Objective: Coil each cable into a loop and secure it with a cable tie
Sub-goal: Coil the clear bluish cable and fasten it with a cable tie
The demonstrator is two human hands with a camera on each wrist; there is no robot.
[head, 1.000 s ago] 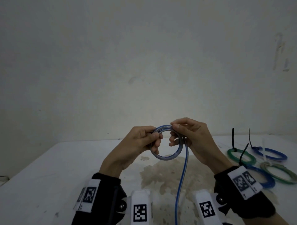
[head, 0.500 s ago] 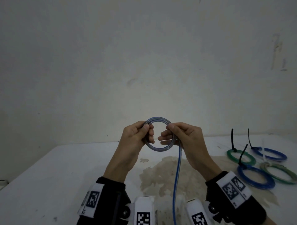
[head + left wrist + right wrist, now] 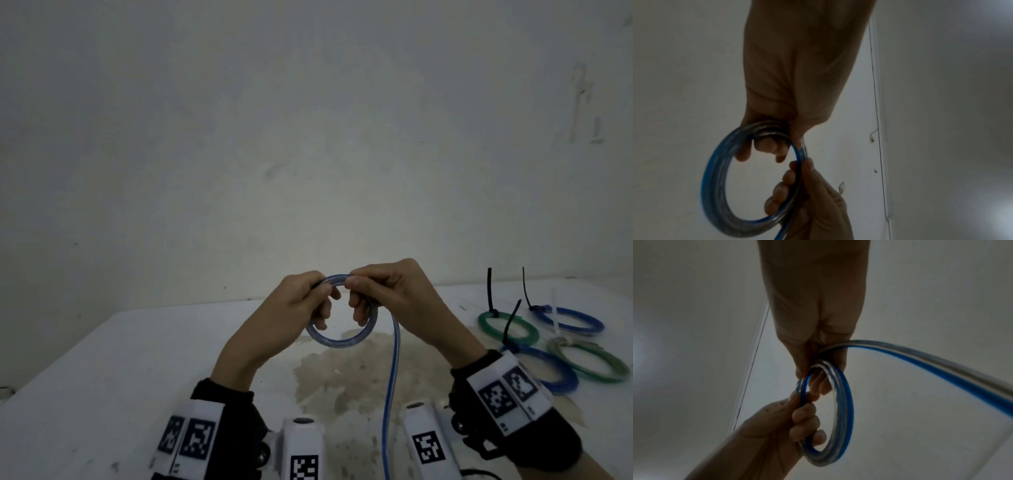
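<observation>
Both hands hold a coil of clear-and-blue cable (image 3: 337, 339) up above the white table (image 3: 102, 394). My left hand (image 3: 308, 301) grips the coil's left side, fingers curled through the ring. My right hand (image 3: 383, 294) pinches the top and right side, fingers curled round the strands. The loose tail (image 3: 390, 394) hangs from the right hand down toward me and leaves the frame at the bottom. The left wrist view shows the coil (image 3: 715, 186) of several turns between both hands. In the right wrist view the coil (image 3: 840, 418) stands edge-on and the tail (image 3: 931, 363) runs off to the right.
At the right of the table lie several finished coils: a green one (image 3: 508, 329) and a blue one (image 3: 544, 370) with black ties (image 3: 490, 291) sticking up, another blue one (image 3: 568, 320), a grey-green one (image 3: 589, 363). A brownish stain (image 3: 359, 377) marks the table's middle. A wall stands behind.
The right hand has swung over from the coil's right side to its top, laying on more cable. The coil sits a little lower than half a second ago. The left hand keeps its grip.
</observation>
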